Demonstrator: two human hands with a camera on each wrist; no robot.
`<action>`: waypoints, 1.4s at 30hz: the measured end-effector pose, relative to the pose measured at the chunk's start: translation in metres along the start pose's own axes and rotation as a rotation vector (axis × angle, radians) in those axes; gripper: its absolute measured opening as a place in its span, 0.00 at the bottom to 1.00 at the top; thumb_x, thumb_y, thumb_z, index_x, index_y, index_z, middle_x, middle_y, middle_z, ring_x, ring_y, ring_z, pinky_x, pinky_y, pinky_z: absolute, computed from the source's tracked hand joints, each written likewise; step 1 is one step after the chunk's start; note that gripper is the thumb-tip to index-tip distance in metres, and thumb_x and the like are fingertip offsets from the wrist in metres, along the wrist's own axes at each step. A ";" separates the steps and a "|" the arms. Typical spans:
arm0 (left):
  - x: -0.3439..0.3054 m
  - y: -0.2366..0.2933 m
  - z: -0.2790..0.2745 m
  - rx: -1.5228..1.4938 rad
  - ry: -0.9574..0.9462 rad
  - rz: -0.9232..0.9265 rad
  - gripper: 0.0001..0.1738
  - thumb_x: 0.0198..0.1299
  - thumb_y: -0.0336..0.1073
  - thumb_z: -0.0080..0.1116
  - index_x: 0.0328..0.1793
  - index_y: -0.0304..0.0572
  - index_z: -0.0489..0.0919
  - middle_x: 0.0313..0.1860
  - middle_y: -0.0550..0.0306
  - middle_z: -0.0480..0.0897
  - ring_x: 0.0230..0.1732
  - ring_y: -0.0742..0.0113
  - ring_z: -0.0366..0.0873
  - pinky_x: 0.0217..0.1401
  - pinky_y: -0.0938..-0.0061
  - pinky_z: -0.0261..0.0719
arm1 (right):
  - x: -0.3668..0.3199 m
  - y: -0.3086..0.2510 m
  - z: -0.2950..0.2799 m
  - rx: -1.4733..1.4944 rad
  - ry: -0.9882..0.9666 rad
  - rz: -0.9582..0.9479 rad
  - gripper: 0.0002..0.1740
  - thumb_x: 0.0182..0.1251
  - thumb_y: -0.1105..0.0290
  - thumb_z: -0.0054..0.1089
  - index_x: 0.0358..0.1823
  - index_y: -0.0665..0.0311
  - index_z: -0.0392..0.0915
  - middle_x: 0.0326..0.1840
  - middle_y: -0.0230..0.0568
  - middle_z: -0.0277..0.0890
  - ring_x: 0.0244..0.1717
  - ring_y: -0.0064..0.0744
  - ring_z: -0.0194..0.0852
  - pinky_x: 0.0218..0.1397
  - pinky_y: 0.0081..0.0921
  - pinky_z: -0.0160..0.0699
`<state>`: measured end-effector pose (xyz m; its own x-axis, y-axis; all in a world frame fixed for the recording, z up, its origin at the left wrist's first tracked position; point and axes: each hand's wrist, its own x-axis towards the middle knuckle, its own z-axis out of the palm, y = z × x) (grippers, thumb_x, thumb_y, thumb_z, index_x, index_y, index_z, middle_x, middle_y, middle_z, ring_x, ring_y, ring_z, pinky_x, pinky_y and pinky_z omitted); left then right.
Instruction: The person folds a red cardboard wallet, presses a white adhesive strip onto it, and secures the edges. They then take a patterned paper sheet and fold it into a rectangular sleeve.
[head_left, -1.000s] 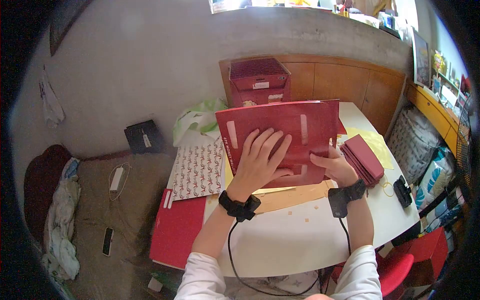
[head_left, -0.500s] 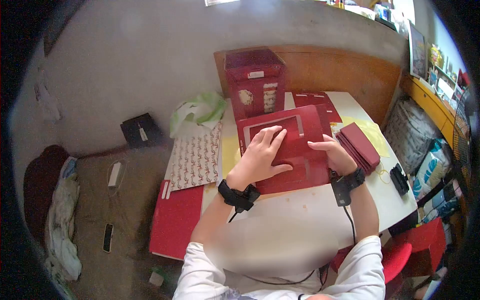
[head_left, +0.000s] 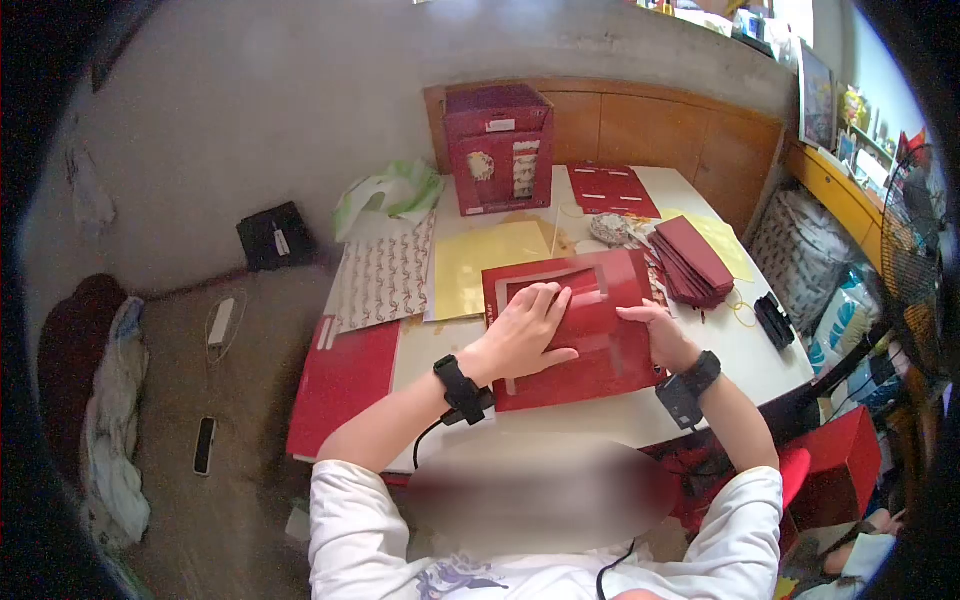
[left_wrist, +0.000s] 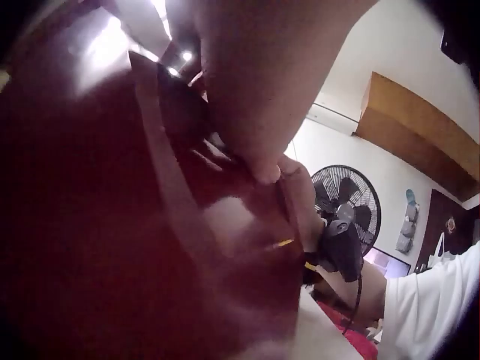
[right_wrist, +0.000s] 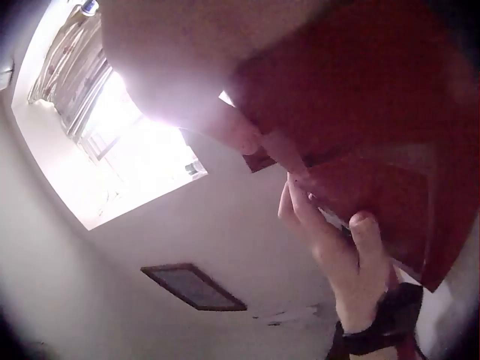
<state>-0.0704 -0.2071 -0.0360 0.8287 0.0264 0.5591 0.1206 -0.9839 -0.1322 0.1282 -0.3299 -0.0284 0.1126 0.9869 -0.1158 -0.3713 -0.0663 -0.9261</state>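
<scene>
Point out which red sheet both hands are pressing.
The red sheet nearest the person: left hand and right hand rest on it. The far red sheet by the red box and the left red sheet overhanging the table lie untouched.

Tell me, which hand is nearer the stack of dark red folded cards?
Right. The right hand rests on the flat red card sheet just beside the stack; the left hand presses that sheet farther away.

Left grip (head_left: 525,335), right grip (head_left: 655,338) palm-down

Red sheet (head_left: 608,362) partly under left hand (head_left: 525,335)
</scene>
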 end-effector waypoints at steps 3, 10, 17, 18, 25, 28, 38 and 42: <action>-0.009 0.002 0.001 -0.036 -0.005 -0.001 0.43 0.51 0.56 0.57 0.58 0.20 0.60 0.53 0.38 0.63 0.57 0.46 0.60 0.62 0.62 0.60 | -0.007 0.008 0.009 0.016 -0.022 0.020 0.18 0.58 0.68 0.51 0.50 0.64 0.71 0.48 0.41 0.75 0.46 0.34 0.74 0.51 0.34 0.72; -0.013 0.002 0.018 -0.012 -0.045 -0.002 0.39 0.52 0.54 0.56 0.55 0.20 0.64 0.51 0.38 0.65 0.54 0.47 0.63 0.59 0.63 0.63 | 0.000 0.021 -0.001 0.010 0.007 0.033 0.18 0.59 0.67 0.50 0.49 0.66 0.72 0.48 0.40 0.75 0.46 0.35 0.74 0.53 0.35 0.71; -0.009 0.004 0.041 -0.025 -0.208 -0.082 0.34 0.51 0.52 0.57 0.47 0.22 0.68 0.41 0.41 0.69 0.44 0.50 0.67 0.47 0.64 0.68 | 0.003 0.016 0.002 -0.034 0.054 0.136 0.18 0.61 0.67 0.45 0.49 0.68 0.73 0.48 0.41 0.75 0.46 0.34 0.74 0.55 0.33 0.69; -0.007 0.003 0.042 -0.023 -0.220 -0.064 0.33 0.50 0.52 0.58 0.44 0.22 0.69 0.39 0.41 0.69 0.43 0.51 0.68 0.45 0.65 0.70 | 0.005 0.018 -0.001 -0.001 0.017 0.128 0.17 0.60 0.68 0.46 0.48 0.67 0.73 0.47 0.40 0.76 0.46 0.33 0.74 0.54 0.32 0.70; -0.001 0.006 0.051 -0.066 -0.289 -0.085 0.29 0.51 0.50 0.58 0.38 0.23 0.71 0.38 0.41 0.69 0.43 0.50 0.68 0.43 0.65 0.71 | 0.031 0.029 -0.050 -0.136 0.106 0.065 0.17 0.58 0.71 0.52 0.49 0.68 0.70 0.44 0.39 0.73 0.44 0.27 0.72 0.49 0.24 0.71; 0.001 0.006 0.052 -0.071 -0.305 -0.093 0.28 0.50 0.50 0.59 0.38 0.23 0.71 0.38 0.42 0.69 0.43 0.49 0.67 0.43 0.65 0.71 | 0.035 0.020 -0.066 -0.403 0.277 -0.056 0.20 0.57 0.70 0.57 0.50 0.69 0.66 0.49 0.41 0.69 0.46 0.29 0.70 0.48 0.25 0.70; 0.000 0.010 0.050 0.019 -0.289 -0.028 0.30 0.47 0.49 0.61 0.40 0.22 0.71 0.37 0.44 0.69 0.40 0.53 0.68 0.36 0.71 0.73 | 0.021 0.022 0.012 -1.752 -0.233 -0.608 0.30 0.44 0.69 0.66 0.50 0.66 0.63 0.46 0.47 0.69 0.52 0.47 0.67 0.56 0.40 0.62; -0.004 0.004 0.043 -0.023 -0.290 -0.023 0.31 0.47 0.49 0.60 0.42 0.21 0.71 0.37 0.44 0.69 0.41 0.52 0.68 0.39 0.70 0.73 | 0.028 0.018 0.012 -1.714 -0.272 -0.550 0.31 0.45 0.68 0.67 0.51 0.66 0.62 0.46 0.46 0.69 0.52 0.46 0.67 0.55 0.39 0.62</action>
<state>-0.0493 -0.2032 -0.0739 0.9480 0.0949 0.3038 0.1315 -0.9860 -0.1022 0.1135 -0.3016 -0.0444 -0.3199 0.9285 0.1887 0.9231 0.3503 -0.1584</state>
